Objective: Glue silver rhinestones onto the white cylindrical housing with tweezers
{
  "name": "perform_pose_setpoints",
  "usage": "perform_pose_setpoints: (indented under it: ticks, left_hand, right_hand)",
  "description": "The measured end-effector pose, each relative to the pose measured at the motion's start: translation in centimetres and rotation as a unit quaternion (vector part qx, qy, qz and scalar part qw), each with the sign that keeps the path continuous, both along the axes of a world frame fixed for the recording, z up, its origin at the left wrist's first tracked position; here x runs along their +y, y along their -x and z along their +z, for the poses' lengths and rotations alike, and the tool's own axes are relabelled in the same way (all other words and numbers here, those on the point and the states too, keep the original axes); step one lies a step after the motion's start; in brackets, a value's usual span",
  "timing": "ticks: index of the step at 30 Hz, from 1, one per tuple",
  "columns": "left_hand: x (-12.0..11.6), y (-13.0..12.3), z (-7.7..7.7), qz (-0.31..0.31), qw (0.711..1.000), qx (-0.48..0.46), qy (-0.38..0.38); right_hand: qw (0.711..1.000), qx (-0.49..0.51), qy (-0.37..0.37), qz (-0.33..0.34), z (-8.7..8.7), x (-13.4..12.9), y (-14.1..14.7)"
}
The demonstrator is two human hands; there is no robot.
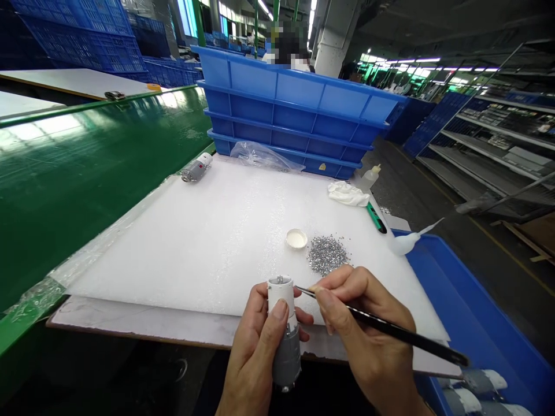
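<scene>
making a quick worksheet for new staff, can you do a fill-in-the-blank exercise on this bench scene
The left hand holds a grey and ____ cylinder.
The tool in the right hand has a ____ handle.
In the picture, the metal bits lie to the ____ of the small dish.
The stacked bins behind the sheet are ____.
Missing words: white; black; right; blue.

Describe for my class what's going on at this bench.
A person's left hand holds a white-and-grey cylinder, its white end up. The right hand grips what look like black tweezers, tip close beside that end. On the white foam sheet, a pile of tiny metal pieces lies beside a small round dish, with a similar cylinder farther off.
</scene>
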State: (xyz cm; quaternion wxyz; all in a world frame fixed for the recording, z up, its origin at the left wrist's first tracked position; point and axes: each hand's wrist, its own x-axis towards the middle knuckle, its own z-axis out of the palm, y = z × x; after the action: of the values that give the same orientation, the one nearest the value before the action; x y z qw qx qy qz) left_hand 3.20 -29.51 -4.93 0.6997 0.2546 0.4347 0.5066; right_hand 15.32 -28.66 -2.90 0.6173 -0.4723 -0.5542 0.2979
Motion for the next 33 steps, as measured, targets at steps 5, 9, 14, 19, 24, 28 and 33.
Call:
perform_pose_setpoints:
  ticks: [5, 9, 14, 19, 24, 28, 33]
  left_hand:
    - [-0.01, -0.16, 0.08, 0.003, 1.0, 0.011, 0.003]
    - [-0.08, -0.26, 0.26, -0.004, 1.0, 0.022, 0.002]
    - [-0.22, -0.3, 0.22, -0.009, 0.999, 0.033, 0.0]
    - [-0.17, -0.15, -0.26, -0.017, 0.999, 0.028, -0.002]
    - [-0.2, -0.06, -0.46, -0.022, 0.998, 0.048, -0.012]
    - [-0.43, -0.1, -0.19, -0.006, 0.988, 0.144, -0.056]
    - [-0.39, -0.04, -0.2, 0.042, 0.951, 0.285, -0.111]
  right_hand:
    - [1.0, 0.005, -0.011, -0.006, -0.17, -0.09, 0.19]
    - [1.0, 0.0, -0.014, -0.016, -0.21, -0.05, 0.25]
    - [1.0, 0.003, -0.009, -0.013, -0.37, -0.09, 0.16]
    - [0.999, 0.043, 0.004, 0.011, -0.65, -0.22, 0.23]
    - [0.999, 0.034, -0.001, 0.004, -0.67, -0.19, 0.29]
    - [1.0, 0.027, -0.002, -0.007, -0.53, -0.29, 0.39]
    - [1.0, 0.027, -0.001, 0.002, -0.85, -0.64, 0.52]
